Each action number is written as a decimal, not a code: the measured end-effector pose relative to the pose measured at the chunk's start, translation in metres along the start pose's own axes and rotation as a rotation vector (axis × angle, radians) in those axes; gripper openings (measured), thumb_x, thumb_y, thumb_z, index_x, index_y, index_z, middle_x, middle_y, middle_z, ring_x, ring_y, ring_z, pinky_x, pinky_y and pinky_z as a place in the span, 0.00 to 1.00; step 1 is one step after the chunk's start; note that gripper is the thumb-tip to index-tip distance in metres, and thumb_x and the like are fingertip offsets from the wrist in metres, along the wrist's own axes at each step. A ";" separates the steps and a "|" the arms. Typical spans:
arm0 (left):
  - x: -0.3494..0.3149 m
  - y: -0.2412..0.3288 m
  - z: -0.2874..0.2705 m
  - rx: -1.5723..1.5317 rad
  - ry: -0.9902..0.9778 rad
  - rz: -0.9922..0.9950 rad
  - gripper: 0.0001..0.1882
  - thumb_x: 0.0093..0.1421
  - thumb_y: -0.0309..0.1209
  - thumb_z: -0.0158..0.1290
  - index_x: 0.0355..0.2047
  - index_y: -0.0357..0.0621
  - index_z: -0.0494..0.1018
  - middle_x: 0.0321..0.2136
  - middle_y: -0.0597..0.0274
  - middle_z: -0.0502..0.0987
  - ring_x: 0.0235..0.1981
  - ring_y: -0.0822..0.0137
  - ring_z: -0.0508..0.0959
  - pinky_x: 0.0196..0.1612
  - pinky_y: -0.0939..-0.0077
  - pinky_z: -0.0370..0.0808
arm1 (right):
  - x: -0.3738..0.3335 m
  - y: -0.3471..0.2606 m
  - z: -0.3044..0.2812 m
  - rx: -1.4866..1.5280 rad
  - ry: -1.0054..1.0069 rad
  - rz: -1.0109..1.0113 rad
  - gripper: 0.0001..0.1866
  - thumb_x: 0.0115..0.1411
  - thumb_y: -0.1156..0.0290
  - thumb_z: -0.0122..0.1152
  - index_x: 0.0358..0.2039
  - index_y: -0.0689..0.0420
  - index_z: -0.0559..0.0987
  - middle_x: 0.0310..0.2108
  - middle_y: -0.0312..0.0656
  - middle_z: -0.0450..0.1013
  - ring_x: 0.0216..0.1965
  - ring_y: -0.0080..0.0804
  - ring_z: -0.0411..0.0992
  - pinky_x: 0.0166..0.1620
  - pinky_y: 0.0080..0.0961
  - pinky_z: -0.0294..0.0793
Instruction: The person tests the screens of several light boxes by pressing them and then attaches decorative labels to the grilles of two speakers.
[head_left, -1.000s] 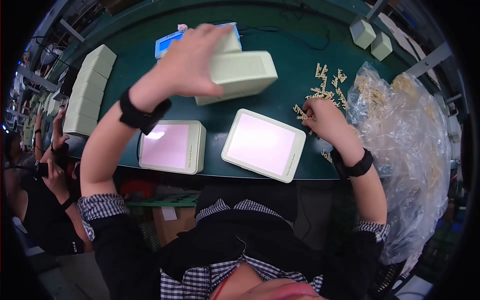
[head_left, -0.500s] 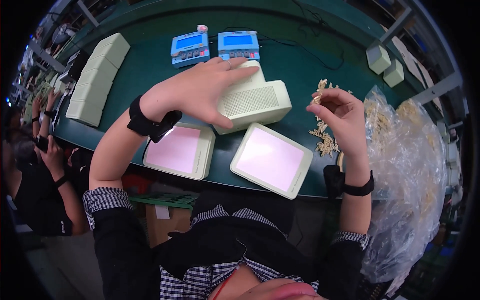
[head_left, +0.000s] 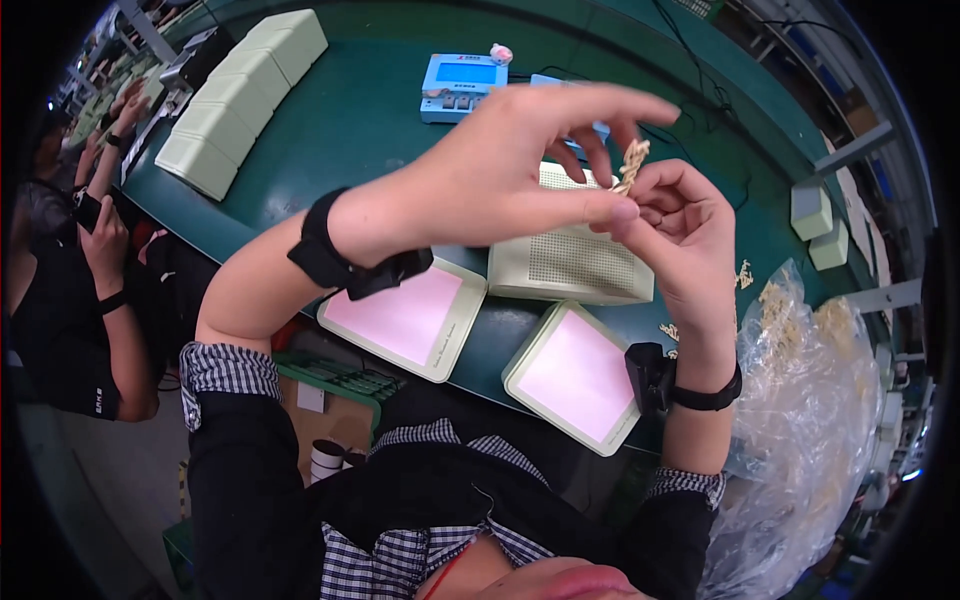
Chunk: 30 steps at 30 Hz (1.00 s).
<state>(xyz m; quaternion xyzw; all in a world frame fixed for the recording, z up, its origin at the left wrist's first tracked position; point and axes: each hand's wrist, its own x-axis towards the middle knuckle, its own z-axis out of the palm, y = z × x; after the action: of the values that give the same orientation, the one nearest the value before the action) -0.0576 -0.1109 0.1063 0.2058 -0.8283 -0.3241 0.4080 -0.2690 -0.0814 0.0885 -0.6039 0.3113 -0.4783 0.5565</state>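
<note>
My right hand (head_left: pixel 690 240) pinches a small cluster of beige twisted pieces (head_left: pixel 633 163) between its thumb and fingertips. My left hand (head_left: pixel 490 165) is beside it, fingers spread and bent, its thumb tip against the right fingertips at the cluster's lower end. Below both hands sits a pale green housing with a perforated grille (head_left: pixel 585 262), partly covered by them. Nearer to me lie two flat pale green units with pinkish-white panels, a left one (head_left: pixel 405 310) and a right one (head_left: pixel 575 375). More beige pieces (head_left: pixel 670 330) lie behind my right wrist.
A row of pale green housings (head_left: pixel 245 100) stands at the left. Farther back are a blue device with a screen (head_left: pixel 465 78) and a second one, mostly hidden. A clear plastic bag (head_left: pixel 800 430) bulges at the right, near small pale green boxes (head_left: pixel 812 213). A co-worker's arm (head_left: pixel 120 300) shows far left.
My left hand has lifted off the pale green housing and moved right to meet my right hand. The right hand has raised the beige cluster over the housing. The view has shifted.
</note>
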 end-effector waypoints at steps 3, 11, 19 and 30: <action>0.011 -0.011 -0.019 0.039 -0.018 0.177 0.15 0.56 0.25 0.63 0.45 0.38 0.79 0.39 0.58 0.81 0.37 0.74 0.81 0.38 0.83 0.78 | 0.008 -0.005 0.002 0.028 0.002 0.071 0.16 0.54 0.80 0.69 0.42 0.67 0.74 0.36 0.45 0.78 0.39 0.28 0.79 0.46 0.21 0.79; -0.002 -0.019 -0.022 -0.077 -0.021 -0.376 0.10 0.58 0.24 0.61 0.40 0.33 0.78 0.26 0.59 0.81 0.28 0.76 0.81 0.33 0.85 0.78 | 0.028 0.012 0.014 -0.371 0.111 -0.219 0.18 0.54 0.84 0.66 0.46 0.64 0.76 0.35 0.42 0.79 0.36 0.28 0.78 0.41 0.22 0.77; -0.021 -0.037 -0.032 -0.122 -0.015 -0.510 0.16 0.60 0.29 0.61 0.45 0.34 0.74 0.33 0.59 0.80 0.36 0.73 0.80 0.42 0.80 0.77 | 0.039 0.015 0.002 -1.101 -0.201 -0.613 0.12 0.48 0.83 0.65 0.36 0.61 0.81 0.37 0.45 0.76 0.35 0.42 0.76 0.37 0.29 0.78; -0.063 -0.094 -0.055 0.189 0.047 -0.052 0.17 0.61 0.31 0.61 0.46 0.35 0.72 0.35 0.64 0.77 0.35 0.78 0.76 0.38 0.86 0.72 | 0.043 0.028 0.003 -1.114 -0.354 -0.590 0.12 0.50 0.82 0.65 0.37 0.60 0.82 0.36 0.43 0.76 0.38 0.40 0.75 0.40 0.29 0.76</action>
<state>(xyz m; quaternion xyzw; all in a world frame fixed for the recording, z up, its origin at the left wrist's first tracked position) 0.0303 -0.1592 0.0311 0.2725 -0.8397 -0.2503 0.3976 -0.2468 -0.1248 0.0719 -0.9314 0.2376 -0.2714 0.0487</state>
